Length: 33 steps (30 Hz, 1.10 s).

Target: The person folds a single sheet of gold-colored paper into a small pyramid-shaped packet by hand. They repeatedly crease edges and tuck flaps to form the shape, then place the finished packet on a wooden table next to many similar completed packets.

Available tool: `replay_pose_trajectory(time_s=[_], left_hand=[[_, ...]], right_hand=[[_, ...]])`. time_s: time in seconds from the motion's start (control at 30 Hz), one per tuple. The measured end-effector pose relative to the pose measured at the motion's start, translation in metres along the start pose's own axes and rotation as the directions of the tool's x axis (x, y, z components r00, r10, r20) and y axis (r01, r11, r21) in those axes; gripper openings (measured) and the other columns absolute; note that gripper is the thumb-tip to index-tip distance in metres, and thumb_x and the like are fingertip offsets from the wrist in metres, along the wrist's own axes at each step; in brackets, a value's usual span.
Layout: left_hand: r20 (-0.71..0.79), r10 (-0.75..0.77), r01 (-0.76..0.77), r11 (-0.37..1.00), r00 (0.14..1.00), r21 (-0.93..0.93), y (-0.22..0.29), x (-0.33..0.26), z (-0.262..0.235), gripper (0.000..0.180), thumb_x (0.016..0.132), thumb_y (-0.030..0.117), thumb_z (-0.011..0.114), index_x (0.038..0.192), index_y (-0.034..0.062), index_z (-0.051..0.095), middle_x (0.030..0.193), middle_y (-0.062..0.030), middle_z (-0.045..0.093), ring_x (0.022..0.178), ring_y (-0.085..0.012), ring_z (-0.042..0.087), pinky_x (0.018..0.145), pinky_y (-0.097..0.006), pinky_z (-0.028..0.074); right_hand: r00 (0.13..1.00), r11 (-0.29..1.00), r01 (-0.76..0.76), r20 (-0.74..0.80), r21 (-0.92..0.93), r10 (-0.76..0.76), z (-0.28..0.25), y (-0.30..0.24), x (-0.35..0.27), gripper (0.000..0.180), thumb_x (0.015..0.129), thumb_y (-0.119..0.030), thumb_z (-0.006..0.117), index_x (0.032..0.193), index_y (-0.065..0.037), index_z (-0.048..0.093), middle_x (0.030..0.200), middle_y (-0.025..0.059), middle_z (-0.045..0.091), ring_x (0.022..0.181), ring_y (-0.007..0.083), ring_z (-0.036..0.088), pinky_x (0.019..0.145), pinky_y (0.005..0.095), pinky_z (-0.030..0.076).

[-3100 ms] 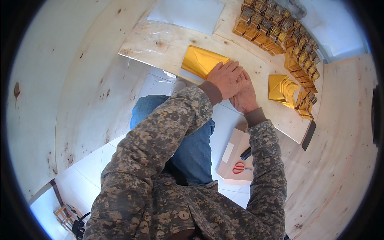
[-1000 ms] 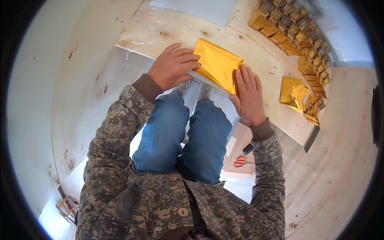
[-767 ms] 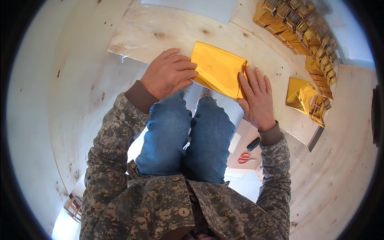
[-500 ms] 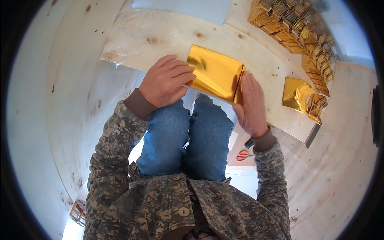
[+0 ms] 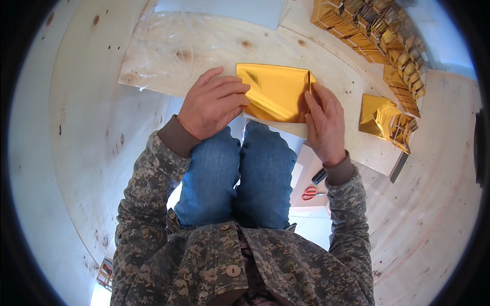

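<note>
A shiny gold foil sheet [image 5: 275,89], perhaps a stack of sheets, lies at the front edge of the wooden board, above my knees. A pale edge shows along its near side. My left hand [image 5: 212,104] grips its left edge, fingers over the top and thumb hidden. At the right side my right hand [image 5: 325,120] has its fingers on a narrow raised flap, with the thumb against the near right corner. Farther right on the board is a folded gold foil piece [image 5: 375,116], next to several crumpled folds of the same foil.
Rows of bundled gold foil pieces [image 5: 377,35] curve along the far right. Clear plastic film [image 5: 168,38] covers part of the wooden board [image 5: 214,48] at the left. Below the board, red-handled scissors [image 5: 310,193] lie beside a dark object [image 5: 319,176].
The gold foil sheet has turned slightly, its far edge now nearly level. My right hand has curled its fingers from flat along the side to a hold on the right edge.
</note>
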<state>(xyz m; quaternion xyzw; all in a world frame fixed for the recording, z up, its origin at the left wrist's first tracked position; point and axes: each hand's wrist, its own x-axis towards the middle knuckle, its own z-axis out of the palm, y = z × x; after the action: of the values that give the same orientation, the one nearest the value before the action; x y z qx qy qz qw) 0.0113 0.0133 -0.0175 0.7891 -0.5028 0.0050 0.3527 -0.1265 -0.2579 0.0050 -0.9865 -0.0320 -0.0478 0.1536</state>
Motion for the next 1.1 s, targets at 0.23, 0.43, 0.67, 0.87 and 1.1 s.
replay_pose_trajectory(time_s=[0.23,0.43,0.67,0.87,1.1], left_hand=[[-0.005,-0.089,0.088,0.994,0.996,-0.058,-0.001,0.011,-0.001,0.021,0.081,0.005,0.075,0.101,0.0075,0.07,0.106,-0.0091,0.072,0.106,-0.0287,0.067,0.103,-0.047,0.047],[-0.051,-0.185,0.176,0.973,0.981,-0.149,0.005,0.029,0.002,0.012,0.085,0.011,0.073,0.096,0.0059,0.068,0.085,-0.0097,0.066,0.082,-0.0317,0.061,0.079,-0.044,0.047],[0.029,-0.266,0.267,0.958,0.964,-0.102,0.008,0.043,0.003,0.015,0.088,0.022,0.071,0.09,0.0076,0.071,0.082,-0.0088,0.068,0.083,-0.0314,0.061,0.078,-0.045,0.047],[-0.022,-0.314,0.307,0.939,0.949,-0.154,0.008,0.048,0.013,0.015,0.089,0.022,0.071,0.092,0.0078,0.071,0.081,-0.0077,0.067,0.082,-0.0294,0.062,0.077,-0.044,0.047],[0.015,-0.277,0.276,0.946,0.961,-0.168,0.001,0.055,0.016,0.015,0.089,0.022,0.072,0.095,0.0078,0.071,0.083,-0.0072,0.067,0.083,-0.0288,0.062,0.077,-0.043,0.046]], right_hand=[[0.945,0.742,-0.146,-0.131,0.654,0.3,0.017,-0.029,0.003,0.028,0.085,0.005,0.071,0.112,-0.002,0.069,0.117,0.0134,0.065,0.103,0.0239,0.065,0.085,0.0335,0.058],[0.934,0.645,-0.22,-0.034,0.732,0.356,0.021,-0.056,0.021,0.03,0.077,-0.005,0.082,0.106,-0.004,0.072,0.103,0.0109,0.067,0.09,0.0227,0.063,0.078,0.032,0.056],[0.81,0.496,-0.42,0.068,0.76,0.582,0.024,-0.063,0.038,0.01,0.085,-0.005,0.076,0.093,0.0,0.074,0.08,0.0078,0.069,0.078,0.0174,0.062,0.073,0.0281,0.052],[0.723,0.275,-0.471,0.188,0.838,0.665,0.023,-0.061,0.042,0.009,0.091,-0.006,0.073,0.095,0.003,0.073,0.082,0.0027,0.07,0.074,0.0064,0.063,0.067,0.022,0.051],[0.7,0.253,-0.51,0.226,0.822,0.677,0.02,-0.061,0.049,0.012,0.091,-0.007,0.074,0.096,0.004,0.074,0.082,0.0038,0.072,0.072,0.0064,0.063,0.068,0.0221,0.051]])
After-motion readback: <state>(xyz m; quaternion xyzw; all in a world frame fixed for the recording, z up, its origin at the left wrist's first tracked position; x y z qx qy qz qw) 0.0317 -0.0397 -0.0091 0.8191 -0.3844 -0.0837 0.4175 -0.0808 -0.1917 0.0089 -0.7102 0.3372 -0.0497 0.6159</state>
